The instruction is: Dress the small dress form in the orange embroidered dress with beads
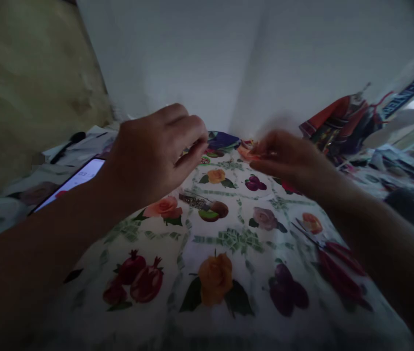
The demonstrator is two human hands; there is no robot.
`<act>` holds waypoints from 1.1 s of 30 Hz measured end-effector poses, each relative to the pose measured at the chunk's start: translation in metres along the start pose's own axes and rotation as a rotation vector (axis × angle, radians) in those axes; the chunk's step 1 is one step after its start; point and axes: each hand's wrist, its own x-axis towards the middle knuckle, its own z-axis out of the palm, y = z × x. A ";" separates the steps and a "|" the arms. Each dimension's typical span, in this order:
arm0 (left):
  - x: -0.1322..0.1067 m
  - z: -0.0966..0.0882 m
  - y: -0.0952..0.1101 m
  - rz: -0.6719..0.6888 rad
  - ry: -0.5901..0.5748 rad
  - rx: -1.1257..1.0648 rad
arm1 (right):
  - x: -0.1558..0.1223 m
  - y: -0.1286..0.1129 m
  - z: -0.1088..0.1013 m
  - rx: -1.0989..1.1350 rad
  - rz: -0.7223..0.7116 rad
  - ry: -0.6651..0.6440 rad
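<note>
My left hand (159,148) hovers above a tablecloth (228,239) printed with fruit and flowers, its fingers curled and pinched together; whatever is in the pinch is too small to make out. My right hand (283,156) is raised opposite it, smeared by motion, fingers closed on a small orange-pink piece (247,152). The two hands are a short gap apart over the far middle of the cloth. Red-handled scissors (334,265) lie on the cloth under my right forearm. A small dark speckled strip (194,201) lies on the cloth below my left hand.
A lit phone (75,181) lies at the left near my left forearm, with a dark pen-like thing (68,144) behind it. Red and dark fabric (342,124) is heaped at the back right, cluttered items beyond. A pale wall rises behind.
</note>
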 end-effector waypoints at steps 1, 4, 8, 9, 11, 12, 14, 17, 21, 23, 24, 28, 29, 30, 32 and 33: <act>0.000 0.001 0.001 0.015 0.013 -0.006 | 0.007 -0.012 -0.006 -0.001 -0.037 0.056; -0.003 0.003 0.004 0.026 0.038 -0.029 | 0.024 -0.046 -0.016 -0.049 -0.153 0.166; -0.005 0.006 0.007 0.037 0.058 -0.045 | 0.039 -0.072 -0.009 -0.241 -0.309 0.121; -0.005 0.007 0.007 0.055 0.071 -0.040 | 0.042 -0.075 -0.005 -0.281 -0.334 0.098; -0.004 0.007 0.005 0.090 0.106 -0.017 | 0.045 -0.080 0.001 -0.344 -0.382 0.054; -0.004 0.006 0.004 0.099 0.113 -0.010 | 0.046 -0.082 0.002 -0.369 -0.393 0.041; -0.002 0.003 0.000 0.060 0.084 -0.007 | 0.046 -0.081 0.003 -0.365 -0.432 0.076; 0.001 -0.005 -0.005 -0.098 0.001 -0.041 | 0.037 -0.066 0.001 -0.292 -0.408 0.176; 0.006 -0.015 -0.007 -0.247 -0.085 -0.056 | 0.000 -0.015 0.012 -0.399 -0.361 -0.183; 0.007 -0.015 -0.007 -0.233 -0.100 -0.027 | -0.022 0.012 0.022 -0.521 -0.259 -0.432; 0.007 -0.015 -0.008 -0.211 -0.091 -0.018 | -0.032 0.023 0.027 -0.572 -0.214 -0.464; 0.003 -0.009 -0.011 -0.145 -0.071 -0.004 | -0.055 0.042 0.040 -0.665 -0.164 -0.503; 0.001 -0.008 -0.012 -0.142 -0.075 -0.005 | -0.058 0.042 0.041 -0.682 -0.167 -0.502; 0.000 -0.007 -0.012 -0.144 -0.082 -0.003 | -0.059 0.042 0.043 -0.699 -0.175 -0.501; -0.001 -0.008 -0.013 -0.157 -0.097 0.006 | -0.061 0.039 0.046 -0.729 -0.188 -0.497; -0.001 -0.009 -0.012 -0.159 -0.112 0.012 | -0.063 0.038 0.048 -0.742 -0.190 -0.496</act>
